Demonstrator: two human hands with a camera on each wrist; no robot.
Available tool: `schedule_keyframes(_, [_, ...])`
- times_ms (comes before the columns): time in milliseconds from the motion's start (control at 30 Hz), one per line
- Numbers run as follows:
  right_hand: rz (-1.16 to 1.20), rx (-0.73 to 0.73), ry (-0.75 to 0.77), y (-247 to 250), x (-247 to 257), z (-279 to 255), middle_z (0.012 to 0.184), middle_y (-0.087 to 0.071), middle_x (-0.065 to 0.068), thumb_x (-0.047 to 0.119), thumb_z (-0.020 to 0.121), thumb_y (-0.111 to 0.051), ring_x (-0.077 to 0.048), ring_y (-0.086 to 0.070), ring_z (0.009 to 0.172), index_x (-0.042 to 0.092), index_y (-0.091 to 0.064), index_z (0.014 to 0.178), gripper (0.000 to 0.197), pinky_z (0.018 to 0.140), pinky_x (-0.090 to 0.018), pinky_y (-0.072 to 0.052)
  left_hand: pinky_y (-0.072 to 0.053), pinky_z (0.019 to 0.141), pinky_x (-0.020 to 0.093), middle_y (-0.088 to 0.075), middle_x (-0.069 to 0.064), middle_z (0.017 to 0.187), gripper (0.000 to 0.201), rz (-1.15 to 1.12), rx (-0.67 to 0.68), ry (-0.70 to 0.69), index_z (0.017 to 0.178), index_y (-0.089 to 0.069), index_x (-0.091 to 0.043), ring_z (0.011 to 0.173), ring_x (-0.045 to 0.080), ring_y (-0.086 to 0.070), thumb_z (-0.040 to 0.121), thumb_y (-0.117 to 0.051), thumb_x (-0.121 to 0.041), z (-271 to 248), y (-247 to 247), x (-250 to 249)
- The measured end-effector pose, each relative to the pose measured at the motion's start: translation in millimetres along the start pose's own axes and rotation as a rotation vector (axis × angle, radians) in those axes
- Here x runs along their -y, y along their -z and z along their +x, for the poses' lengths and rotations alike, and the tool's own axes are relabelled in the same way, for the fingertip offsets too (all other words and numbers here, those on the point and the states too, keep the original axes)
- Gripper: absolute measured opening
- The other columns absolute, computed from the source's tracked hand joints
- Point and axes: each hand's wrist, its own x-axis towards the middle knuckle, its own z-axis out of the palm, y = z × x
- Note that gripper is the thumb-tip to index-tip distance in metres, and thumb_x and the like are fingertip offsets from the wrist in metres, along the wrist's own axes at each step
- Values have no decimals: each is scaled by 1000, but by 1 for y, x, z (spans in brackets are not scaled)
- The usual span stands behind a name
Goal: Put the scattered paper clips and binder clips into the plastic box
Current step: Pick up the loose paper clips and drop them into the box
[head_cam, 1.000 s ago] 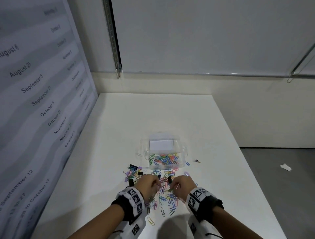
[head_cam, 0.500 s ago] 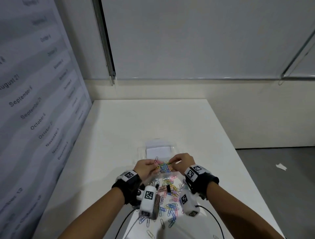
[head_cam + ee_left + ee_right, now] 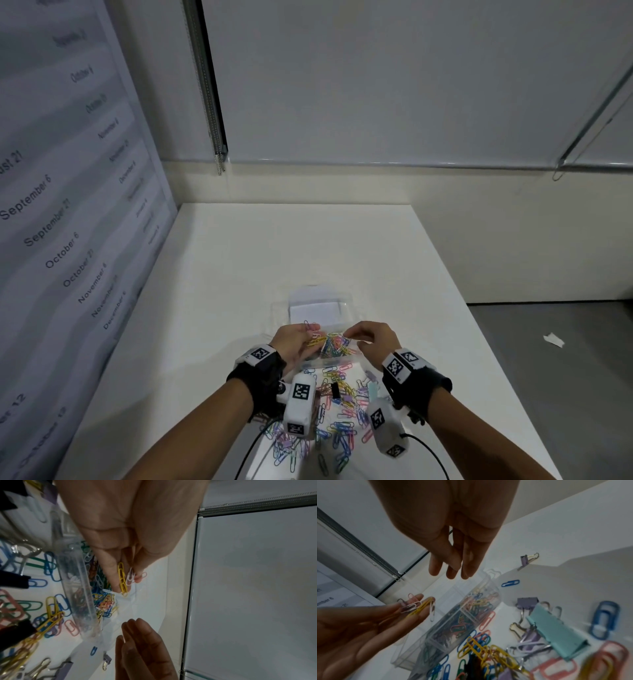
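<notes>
A clear plastic box point(image 3: 346, 306) stands on the white table point(image 3: 394, 274), with many coloured paper clips point(image 3: 334, 349) in its near part. My left hand point(image 3: 310, 337) hovers over the box's left side and pinches a few paper clips point(image 3: 122, 578), yellow, white and pink, between thumb and fingers. My right hand point(image 3: 352, 337) hangs over the box's right side with straight, relaxed fingers point(image 3: 450, 573) and nothing in them. A heap of loose paper clips point(image 3: 339, 421) lies in front of the box, under my wrists.
Among the loose clips lie a teal binder clip point(image 3: 556, 632), purple binder clips point(image 3: 527, 601) and a black one point(image 3: 335, 390). A small purple binder clip point(image 3: 524, 559) and a blue paper clip point(image 3: 510, 583) lie right of the box. A printed wall panel point(image 3: 68, 240) borders the table's left.
Both hands have lifted from the loose heap and moved forward to above the box. The left hand carries a few clips; the right hand's fingers have straightened.
</notes>
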Motion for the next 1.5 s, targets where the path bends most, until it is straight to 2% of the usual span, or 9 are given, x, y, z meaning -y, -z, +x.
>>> schedule_keyframes(200, [-45, -107, -29, 5, -21, -16, 75, -68, 2, -8, 78, -47, -11, -63, 77, 36, -60, 64, 48, 61, 1, -41, -49, 83, 25, -64, 13, 107, 26, 178, 70, 40, 110, -64, 3, 96, 18, -58, 88, -61, -10, -1, 1, -3])
schedule_keyframes(333, [-112, -50, -93, 7, -34, -35, 74, -66, 3, -5, 79, -47, -10, -61, 72, 30, -62, 64, 41, 62, -7, -41, -44, 100, 34, -65, 12, 106, 12, 327, 65, -8, 95, -70, -7, 101, 21, -57, 86, -62, -7, 0, 5, 2])
schedule_keyframes(467, [-262, 61, -120, 3, -48, -49, 69, -58, 15, 7, 79, -54, 8, -50, 53, 36, -57, 66, 32, 51, -1, -36, -50, 84, 26, -65, 4, 88, 22, 522, 63, -129, 104, -68, -1, 84, 15, -59, 86, -57, 2, 1, 6, 5])
schedule_keyframes(633, [-391, 144, -197, -10, -54, -53, 91, -49, 6, 25, 70, -74, -11, -49, 81, 30, -54, 107, 42, 73, -17, -40, -45, 51, 10, -57, 1, 69, 34, 691, -32, -220, 101, -68, 3, 61, 9, -51, 80, -46, 18, -1, -2, 6])
schedule_keyframes(833, [-371, 67, -208, -8, -53, -48, 86, -53, 6, 29, 71, -73, -11, -50, 78, 26, -49, 89, 30, 56, -10, -32, -45, 60, 17, -54, 0, 63, 34, 714, -35, -261, 82, -69, -8, 61, 10, -50, 74, -49, 19, -8, -9, 4])
schedule_keyframes(967, [-312, -32, -278, 6, -59, -55, 79, -55, 7, 25, 72, -73, -12, -54, 76, 25, -50, 88, 28, 54, -12, -34, -49, 70, 15, -62, -3, 72, 36, 799, 11, -350, 71, -66, -15, 75, 13, -58, 80, -47, 14, -24, -7, 5])
schedule_keyframes(1133, [-343, -59, -308, 17, -67, -66, 94, -48, 3, 22, 72, -73, -11, -49, 84, 24, -49, 98, 36, 69, -17, -37, -46, 65, 11, -58, -8, 83, 24, 1210, 232, -346, 103, -68, -12, 67, 0, -50, 81, -61, -3, -55, 3, 19])
schedule_keyframes(1333, [-442, 71, -117, -3, -62, -82, 100, -39, 5, 29, 71, -74, -10, -47, 90, 22, -55, 108, 43, 67, -9, -35, -43, 98, 34, -45, 6, 124, 66, 1642, 386, -231, 128, -47, -22, 113, 23, -49, 71, -79, -27, -80, 15, 46])
schedule_keyframes(1500, [-475, 201, -150, -23, -55, -88, 123, -37, 1, 38, 66, -78, -15, -47, 113, 22, -39, 131, 78, 95, -23, -40, -40, 104, 42, -27, 11, 138, 90, 1824, 417, -204, 140, -27, -18, 123, 34, -40, 68, -81, -20, -85, 25, 69])
